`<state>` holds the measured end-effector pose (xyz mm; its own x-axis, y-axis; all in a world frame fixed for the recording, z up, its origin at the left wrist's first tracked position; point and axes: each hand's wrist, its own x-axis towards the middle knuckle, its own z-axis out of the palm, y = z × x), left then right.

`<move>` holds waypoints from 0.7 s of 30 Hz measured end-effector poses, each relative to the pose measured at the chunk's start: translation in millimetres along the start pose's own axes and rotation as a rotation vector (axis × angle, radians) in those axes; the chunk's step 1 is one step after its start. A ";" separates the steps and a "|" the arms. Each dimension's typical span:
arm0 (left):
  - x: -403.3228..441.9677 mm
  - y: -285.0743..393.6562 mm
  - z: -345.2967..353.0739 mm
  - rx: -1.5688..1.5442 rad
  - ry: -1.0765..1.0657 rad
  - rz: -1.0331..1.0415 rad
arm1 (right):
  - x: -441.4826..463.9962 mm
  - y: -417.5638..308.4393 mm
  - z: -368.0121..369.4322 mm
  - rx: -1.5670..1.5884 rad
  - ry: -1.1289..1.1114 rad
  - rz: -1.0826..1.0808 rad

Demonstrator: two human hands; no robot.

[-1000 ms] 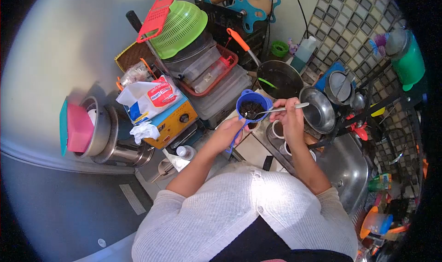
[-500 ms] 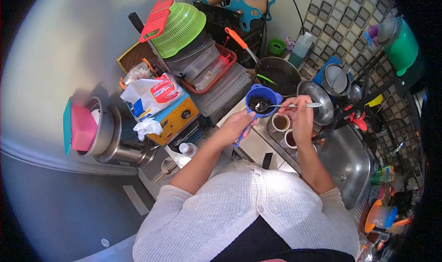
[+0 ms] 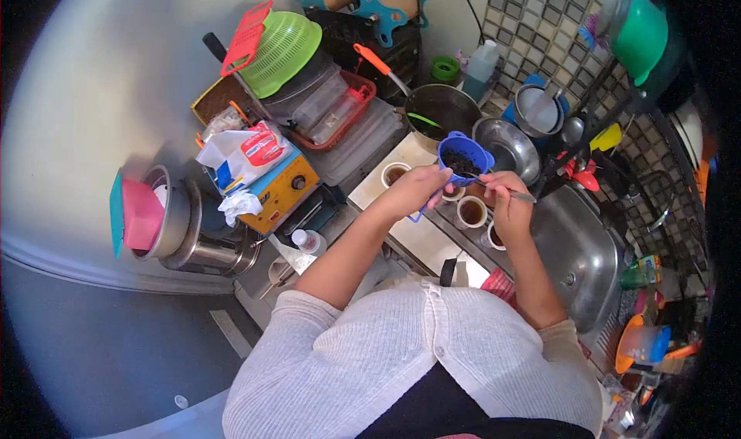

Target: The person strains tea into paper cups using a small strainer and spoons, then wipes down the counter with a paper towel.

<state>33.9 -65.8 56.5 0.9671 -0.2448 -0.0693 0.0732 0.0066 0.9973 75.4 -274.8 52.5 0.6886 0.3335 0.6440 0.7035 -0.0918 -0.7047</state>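
My left hand is closed on the handle of a blue strainer, which holds dark wet-looking bits. In my right hand is a metal spoon, its bowl end down in the strainer. Beneath and around the strainer stand several white cups of brown liquid: one left of it, one between my hands, and another beside my right wrist. The strainer partly hides one more cup.
A pan with an orange handle and a metal bowl sit behind the strainer. The sink is at the right. Stacked plastic containers and a yellow-orange box stand at the left.
The strainer and spoon have moved right in the view, with both my hands still holding them. The view has shifted, and a cup left of the strainer now shows.
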 end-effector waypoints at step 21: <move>-41.3 -2.8 2.4 -0.063 0.397 -0.023 | 34.8 8.4 39.1 0.588 0.007 0.085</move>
<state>-6.9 -58.0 56.7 0.9831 0.1476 -0.1080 0.0988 0.0683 0.9928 98.4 -227.4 57.4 0.7405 0.3413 0.5789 0.4320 0.4183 -0.7990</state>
